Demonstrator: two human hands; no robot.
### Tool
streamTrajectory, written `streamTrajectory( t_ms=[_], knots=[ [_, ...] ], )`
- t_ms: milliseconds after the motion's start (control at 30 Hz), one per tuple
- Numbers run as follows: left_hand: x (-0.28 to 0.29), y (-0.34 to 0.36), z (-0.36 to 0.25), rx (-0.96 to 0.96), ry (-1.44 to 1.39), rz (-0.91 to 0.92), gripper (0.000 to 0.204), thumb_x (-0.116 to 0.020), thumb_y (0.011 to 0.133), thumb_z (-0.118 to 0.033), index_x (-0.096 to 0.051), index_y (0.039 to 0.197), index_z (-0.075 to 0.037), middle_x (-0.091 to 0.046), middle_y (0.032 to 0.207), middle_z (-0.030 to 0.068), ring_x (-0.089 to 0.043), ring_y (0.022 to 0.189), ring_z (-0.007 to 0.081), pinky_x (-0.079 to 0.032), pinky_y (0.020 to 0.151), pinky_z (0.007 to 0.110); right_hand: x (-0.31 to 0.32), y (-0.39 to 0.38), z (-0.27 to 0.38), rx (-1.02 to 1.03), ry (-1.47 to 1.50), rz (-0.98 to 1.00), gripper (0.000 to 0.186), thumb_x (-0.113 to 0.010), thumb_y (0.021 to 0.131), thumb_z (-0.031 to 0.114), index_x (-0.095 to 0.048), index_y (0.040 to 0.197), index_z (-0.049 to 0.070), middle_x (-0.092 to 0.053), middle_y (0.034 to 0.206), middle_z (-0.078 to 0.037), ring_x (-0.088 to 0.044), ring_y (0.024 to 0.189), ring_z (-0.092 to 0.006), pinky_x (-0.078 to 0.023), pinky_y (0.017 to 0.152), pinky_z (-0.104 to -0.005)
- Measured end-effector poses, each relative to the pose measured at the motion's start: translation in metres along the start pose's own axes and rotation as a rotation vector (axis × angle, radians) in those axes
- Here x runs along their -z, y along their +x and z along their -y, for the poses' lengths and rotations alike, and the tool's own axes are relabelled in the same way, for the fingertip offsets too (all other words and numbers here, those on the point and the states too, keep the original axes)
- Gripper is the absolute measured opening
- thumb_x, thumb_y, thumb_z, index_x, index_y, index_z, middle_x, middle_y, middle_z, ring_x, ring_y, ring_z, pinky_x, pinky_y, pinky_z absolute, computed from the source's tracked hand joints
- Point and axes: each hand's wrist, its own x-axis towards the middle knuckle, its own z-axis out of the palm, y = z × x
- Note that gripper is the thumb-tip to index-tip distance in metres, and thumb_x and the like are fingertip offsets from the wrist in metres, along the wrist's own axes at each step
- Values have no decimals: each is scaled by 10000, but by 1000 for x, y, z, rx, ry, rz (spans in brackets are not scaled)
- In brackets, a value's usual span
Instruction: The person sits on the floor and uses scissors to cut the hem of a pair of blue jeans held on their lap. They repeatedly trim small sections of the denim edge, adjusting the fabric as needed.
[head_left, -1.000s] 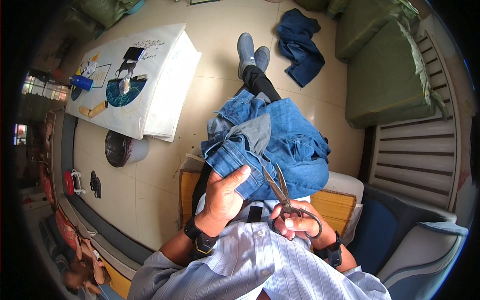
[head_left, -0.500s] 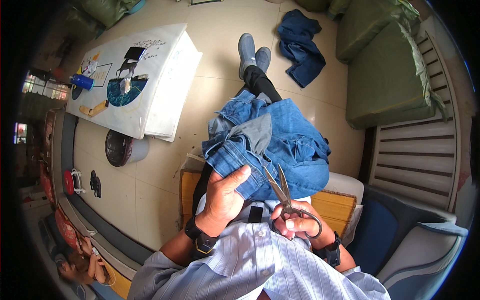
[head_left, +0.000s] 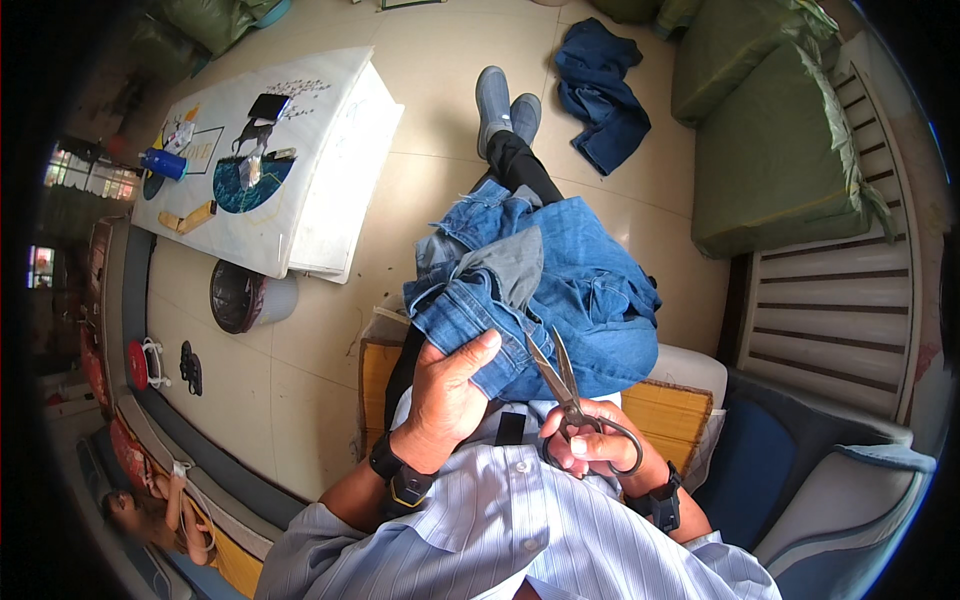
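Across my lap lie blue denim jeans (head_left: 600, 285), bunched up, with a frayed cut edge and a grey pocket lining (head_left: 523, 262) turned out. My left hand (head_left: 448, 398) grips the waistband (head_left: 458, 322), thumb on top and the other fingers hidden beneath the cloth. In my right hand (head_left: 600, 440) is a pair of scissors (head_left: 566, 390) with dark looped handles. The blades are slightly apart and point away from me, their tips right beside the denim near the waistband. Whether a blade touches the cloth I cannot tell.
More dark blue denim (head_left: 600, 95) lies on the tiled floor ahead. A white table (head_left: 335, 190) stands left, with a bin (head_left: 252, 298) by its near side. Green-covered furniture (head_left: 775, 170) and a slatted bench (head_left: 835, 310) are at right. Another person (head_left: 165, 515) is at lower left.
My hands, the scissors and the jeans hold almost the same position. The other person at lower left has shifted an arm and their head.
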Motion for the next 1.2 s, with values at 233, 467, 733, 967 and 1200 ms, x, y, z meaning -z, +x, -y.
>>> streamTrajectory(
  t_ms=[233,467,733,967,1200],
  knots=[
    [-1,-1,1,19,55,-21,318,-687,982,43,-687,1287,-50,-729,1198,57,-703,1110,185,-559,1034,371,-3,3,3,-15,-16,7,455,-768,939,298,-644,1241,-19,-607,825,-60,-534,651,-108,-442,591,-253],
    [-4,-2,2,8,75,-14,326,-682,983,28,-675,1299,-50,-728,1210,64,-700,1126,195,-551,1043,383,-7,8,8,-3,-88,30,431,-754,945,271,-639,1254,-7,-611,836,-52,-533,662,-103,-438,605,-253],
    [-3,-1,0,-7,86,-11,308,-691,984,20,-685,1287,-40,-731,1196,61,-705,1104,176,-559,1021,353,-12,2,27,59,-398,-183,404,-797,944,288,-689,1207,2,-628,819,0,-562,672,-68,-441,605,-235],
    [0,3,-2,5,83,-16,321,-677,990,22,-674,1306,-34,-733,1212,70,-709,1119,194,-562,1030,379,-4,-13,21,-38,-261,-77,377,-790,953,273,-705,1204,5,-640,784,-12,-528,603,-66,-420,577,-232],
    [2,3,-2,25,80,13,358,-650,999,23,-640,1351,-42,-730,1237,86,-709,1144,230,-557,1059,425,2,-5,8,-16,-184,-77,452,-764,950,328,-706,1184,-54,-643,748,-56,-540,561,-83,-403,486,-235]
  ],
)
